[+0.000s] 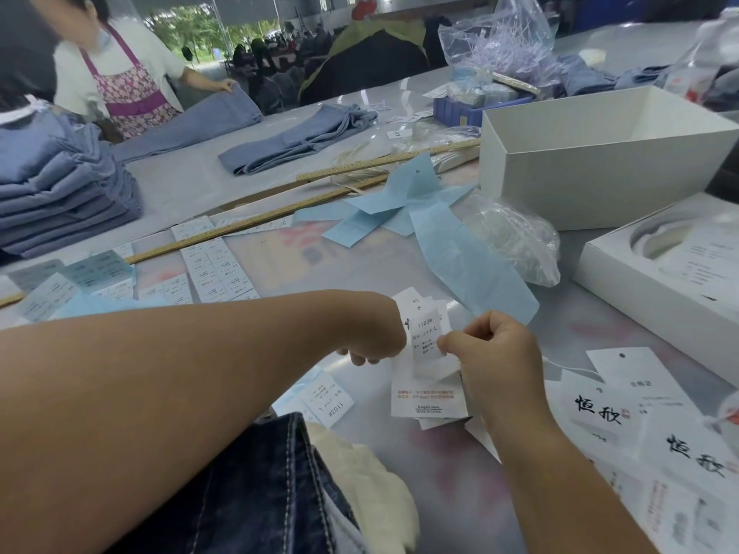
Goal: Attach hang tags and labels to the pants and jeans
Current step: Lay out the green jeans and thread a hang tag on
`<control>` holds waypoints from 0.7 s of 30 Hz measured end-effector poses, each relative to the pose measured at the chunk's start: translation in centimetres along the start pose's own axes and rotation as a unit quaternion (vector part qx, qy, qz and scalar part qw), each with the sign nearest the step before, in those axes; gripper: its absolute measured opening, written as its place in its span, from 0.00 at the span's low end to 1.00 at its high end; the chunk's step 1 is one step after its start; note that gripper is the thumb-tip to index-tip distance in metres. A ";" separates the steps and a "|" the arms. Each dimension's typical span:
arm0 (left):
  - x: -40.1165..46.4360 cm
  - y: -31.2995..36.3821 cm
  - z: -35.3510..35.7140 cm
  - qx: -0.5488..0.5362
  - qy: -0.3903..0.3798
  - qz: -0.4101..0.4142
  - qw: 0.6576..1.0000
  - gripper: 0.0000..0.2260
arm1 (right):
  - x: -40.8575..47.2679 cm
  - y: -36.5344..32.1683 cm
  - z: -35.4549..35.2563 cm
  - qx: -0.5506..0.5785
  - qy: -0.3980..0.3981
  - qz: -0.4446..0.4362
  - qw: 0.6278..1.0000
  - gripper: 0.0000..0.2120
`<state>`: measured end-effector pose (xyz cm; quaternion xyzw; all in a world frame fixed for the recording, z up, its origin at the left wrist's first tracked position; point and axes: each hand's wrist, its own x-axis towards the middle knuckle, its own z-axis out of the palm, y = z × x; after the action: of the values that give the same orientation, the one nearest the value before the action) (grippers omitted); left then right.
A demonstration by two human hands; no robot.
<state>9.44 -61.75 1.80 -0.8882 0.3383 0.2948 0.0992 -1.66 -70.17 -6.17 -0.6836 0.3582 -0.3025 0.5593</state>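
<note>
Both my hands meet over the table's near middle on a small white size label printed "1103# L". My right hand pinches its right edge between thumb and fingers. My left hand is curled at the label's left side, its fingertips hidden behind the wrist. Under the label hangs a white hang tag with red print. Another "1103# L" label lies on the table to the left. Dark blue jeans lie at the near edge under my left forearm. Large white hang tags with black characters lie at the right.
Sheets of labels and wooden rulers lie at mid-left. Blue backing paper and a plastic bag sit ahead. White boxes stand at right. Folded light jeans are stacked far left, where another person handles a pair.
</note>
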 end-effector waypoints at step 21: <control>-0.3 -0.1 0.9 -0.201 -0.087 -0.037 0.975 0.09 | 0.4 -0.2 -1.2 -0.058 -0.022 -0.043 0.997 0.23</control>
<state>8.89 -61.22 1.20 -0.8727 0.2291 0.4291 -0.0417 -2.38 -71.17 -5.78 -0.7363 0.3334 -0.2899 0.5125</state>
